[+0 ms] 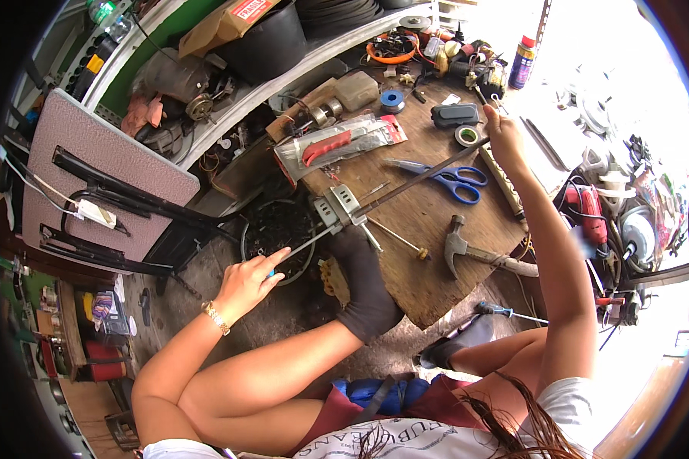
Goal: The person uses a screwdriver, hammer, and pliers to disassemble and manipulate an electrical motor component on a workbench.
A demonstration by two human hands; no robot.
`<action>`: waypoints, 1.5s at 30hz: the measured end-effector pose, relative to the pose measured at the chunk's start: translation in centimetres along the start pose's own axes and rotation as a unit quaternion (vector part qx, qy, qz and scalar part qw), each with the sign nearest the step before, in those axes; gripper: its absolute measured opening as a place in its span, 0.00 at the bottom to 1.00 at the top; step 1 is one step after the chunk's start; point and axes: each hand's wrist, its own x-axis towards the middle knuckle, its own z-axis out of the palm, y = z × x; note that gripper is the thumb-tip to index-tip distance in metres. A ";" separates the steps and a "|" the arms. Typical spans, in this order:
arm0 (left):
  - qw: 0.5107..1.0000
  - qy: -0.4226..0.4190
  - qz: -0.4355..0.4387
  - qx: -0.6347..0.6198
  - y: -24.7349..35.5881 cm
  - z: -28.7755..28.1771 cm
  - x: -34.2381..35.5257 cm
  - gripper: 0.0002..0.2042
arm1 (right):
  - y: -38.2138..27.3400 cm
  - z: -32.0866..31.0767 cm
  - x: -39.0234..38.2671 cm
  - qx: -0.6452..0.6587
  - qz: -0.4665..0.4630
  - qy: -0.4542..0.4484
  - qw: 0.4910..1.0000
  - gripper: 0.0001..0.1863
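My left hand (pixel 249 281) is closed around a screwdriver; a bit of blue handle shows at its fingers. The screwdriver's long shaft (pixel 302 245) reaches up to a slotted metal bracket (pixel 337 208) at the table's left edge. From the bracket a dark metal rod (pixel 429 174) runs up to the right, and my right hand (pixel 505 138) grips its far end. My foot in a dark sock (pixel 360 283) is raised against the table edge, its toes just under the bracket. A thinner rod with a brass-coloured end (pixel 421 252) lies by the bracket.
On the wooden table (pixel 406 287) lie blue-handled scissors (pixel 459 182), a hammer (pixel 467 249), green tape (pixel 467 136) and a packaged red-handled tool (pixel 333 145). A spray can (pixel 522 63) stands at the back. Below the left edge is a round bin (pixel 245 252); a screwdriver (pixel 497 309) lies lower right.
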 end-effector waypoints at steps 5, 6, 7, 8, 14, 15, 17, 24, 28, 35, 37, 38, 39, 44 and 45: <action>1.000 0.020 0.014 -0.011 -0.2 0.1 0.0 0.23 | 1.1 1.3 0.6 0.006 0.016 -0.026 1.000 0.33; 1.000 0.009 0.007 -0.008 0.0 0.2 0.1 0.23 | 1.6 1.5 0.6 0.005 0.005 -0.008 1.000 0.31; 1.000 -0.005 0.000 -0.003 0.0 0.2 0.4 0.23 | 2.1 1.6 0.8 0.009 0.008 -0.015 1.000 0.31; 1.000 -0.021 -0.011 0.003 0.1 0.1 0.7 0.23 | 2.5 1.7 1.1 0.013 0.012 -0.020 1.000 0.31; 1.000 0.022 0.015 -0.013 -0.1 1.3 0.6 0.20 | 1.9 1.2 1.2 -0.010 0.135 -0.251 0.958 0.24; 0.999 0.033 0.017 -0.007 -0.4 1.7 0.7 0.19 | 1.9 1.1 1.4 -0.021 0.146 -0.276 0.950 0.21; 0.998 0.057 0.019 0.004 -1.0 2.5 0.8 0.18 | 1.5 1.1 2.4 -0.043 0.167 -0.328 0.929 0.17; 0.999 0.018 -0.029 -0.004 -1.2 3.0 0.8 0.13 | 1.4 2.5 3.8 -0.080 -0.004 -0.168 0.982 0.24; 0.998 0.014 -0.041 -0.037 -1.6 3.7 0.4 0.12 | 0.1 3.6 3.4 0.100 -0.062 -0.036 0.992 0.24; 0.996 -0.001 -0.019 -0.092 -1.8 3.2 1.0 0.12 | -0.1 1.8 3.6 0.425 0.036 -0.154 0.891 0.32; 0.998 0.013 -0.010 -0.064 -2.3 3.1 0.9 0.12 | 0.3 0.2 4.5 0.423 0.083 -0.326 0.842 0.33; 0.998 0.011 -0.012 -0.056 -2.3 2.9 0.9 0.12 | 0.4 -1.6 5.7 0.398 0.063 -0.458 0.792 0.36; 0.999 0.007 -0.020 -0.048 -2.3 2.7 0.6 0.12 | -1.4 -2.7 5.6 0.329 0.106 -0.515 0.784 0.36; 1.000 0.017 -0.001 -0.024 -2.2 2.7 1.1 0.13 | -4.8 -4.9 8.5 0.125 0.070 -0.705 0.694 0.28; 1.000 0.009 -0.009 -0.019 -1.8 2.3 1.2 0.13 | -6.0 -4.4 8.3 0.064 0.058 -0.730 0.677 0.28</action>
